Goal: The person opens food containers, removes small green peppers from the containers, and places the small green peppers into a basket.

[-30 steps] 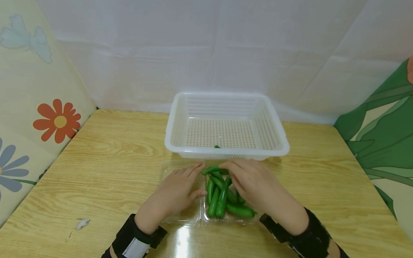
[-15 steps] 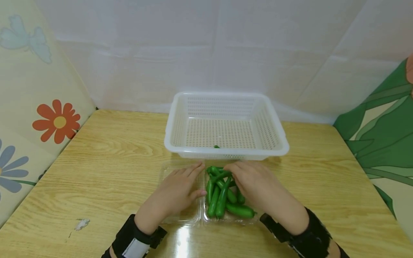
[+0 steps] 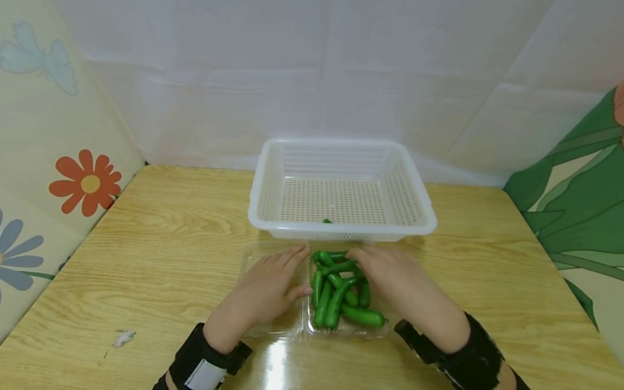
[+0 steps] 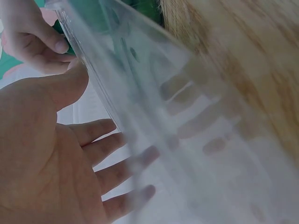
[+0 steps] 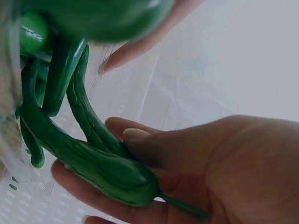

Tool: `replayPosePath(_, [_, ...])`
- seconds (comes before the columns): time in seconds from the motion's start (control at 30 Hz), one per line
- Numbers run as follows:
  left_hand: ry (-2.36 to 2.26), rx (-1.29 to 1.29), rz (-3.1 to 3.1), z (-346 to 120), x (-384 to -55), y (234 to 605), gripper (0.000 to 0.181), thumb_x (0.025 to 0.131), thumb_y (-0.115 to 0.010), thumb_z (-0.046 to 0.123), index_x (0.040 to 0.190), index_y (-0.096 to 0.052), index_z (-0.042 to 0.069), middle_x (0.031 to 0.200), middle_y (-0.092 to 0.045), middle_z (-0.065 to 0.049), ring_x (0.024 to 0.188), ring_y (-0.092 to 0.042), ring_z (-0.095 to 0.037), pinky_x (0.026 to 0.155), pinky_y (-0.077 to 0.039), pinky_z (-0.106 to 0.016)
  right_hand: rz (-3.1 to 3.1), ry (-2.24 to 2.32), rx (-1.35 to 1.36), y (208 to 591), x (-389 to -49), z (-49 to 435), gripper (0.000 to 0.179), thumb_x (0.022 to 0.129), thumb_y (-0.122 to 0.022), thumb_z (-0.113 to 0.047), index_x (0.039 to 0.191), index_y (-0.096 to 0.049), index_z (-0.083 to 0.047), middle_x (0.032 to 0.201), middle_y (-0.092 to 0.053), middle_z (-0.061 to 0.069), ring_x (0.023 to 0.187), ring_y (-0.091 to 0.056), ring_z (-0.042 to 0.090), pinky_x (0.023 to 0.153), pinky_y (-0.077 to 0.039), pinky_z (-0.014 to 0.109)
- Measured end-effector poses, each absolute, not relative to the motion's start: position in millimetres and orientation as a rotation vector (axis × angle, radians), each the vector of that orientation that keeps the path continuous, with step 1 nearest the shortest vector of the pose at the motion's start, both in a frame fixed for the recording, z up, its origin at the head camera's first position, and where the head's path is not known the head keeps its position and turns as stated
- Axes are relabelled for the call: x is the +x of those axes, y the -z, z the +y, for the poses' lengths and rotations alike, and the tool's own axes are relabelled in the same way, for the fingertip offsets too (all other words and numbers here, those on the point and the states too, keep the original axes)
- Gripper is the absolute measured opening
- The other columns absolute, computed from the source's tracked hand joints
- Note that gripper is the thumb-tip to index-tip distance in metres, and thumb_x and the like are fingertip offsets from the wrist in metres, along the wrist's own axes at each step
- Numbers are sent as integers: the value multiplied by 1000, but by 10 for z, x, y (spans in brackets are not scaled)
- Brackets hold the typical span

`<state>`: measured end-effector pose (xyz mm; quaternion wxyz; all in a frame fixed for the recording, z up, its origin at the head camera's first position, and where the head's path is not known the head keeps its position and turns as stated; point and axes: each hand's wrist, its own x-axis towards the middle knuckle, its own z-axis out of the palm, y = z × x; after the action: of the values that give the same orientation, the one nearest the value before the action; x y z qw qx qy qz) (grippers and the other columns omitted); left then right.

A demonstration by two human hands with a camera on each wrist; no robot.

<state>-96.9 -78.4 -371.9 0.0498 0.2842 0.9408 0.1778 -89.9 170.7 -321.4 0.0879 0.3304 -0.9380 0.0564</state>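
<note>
Right hand [image 3: 397,279]: thumb and fingers are curled about the ends of two green peppers [image 5: 105,172]; the thumb lies against the rear one, and the front one passes before the fingers, its stem towards the palm. Whether both are firmly pinched cannot be determined.

Left hand [image 3: 270,287]: fingers straight and parted, lying over the left half of the clear container [image 3: 287,329]. It pinches nothing visible.

Location: the two peppers are at the far end of the container's right half, above or among the other peppers [image 3: 322,309], which lie heaped at mixed angles. The container rests on the counter [image 3: 185,227], just on the near side of the white basket [image 3: 292,228].

Governing relation: in the head view the held pair runs roughly crosswise, extending from the right fingertips towards the left hand. The right hand is the nearer, being in contact at their right ends. In the inspector's judgement, any shift of the pair depends on that end hold, with their far ends lying close against the heap.
</note>
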Motion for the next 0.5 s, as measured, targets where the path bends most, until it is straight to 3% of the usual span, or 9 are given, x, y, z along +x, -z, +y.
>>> replayPosePath(0.5, [-543, 861, 2860, -786, -969, 3713, 74, 97, -56, 49, 156, -31, 12, 161, -27, -6, 143, -33, -28, 116, -28, -52, -2852, -168, 957, 3228, -912, 1750, 42, 76, -76, 12, 113, -67, -7, 97, -68, 3, 75, -63, 16, 60, -55, 30])
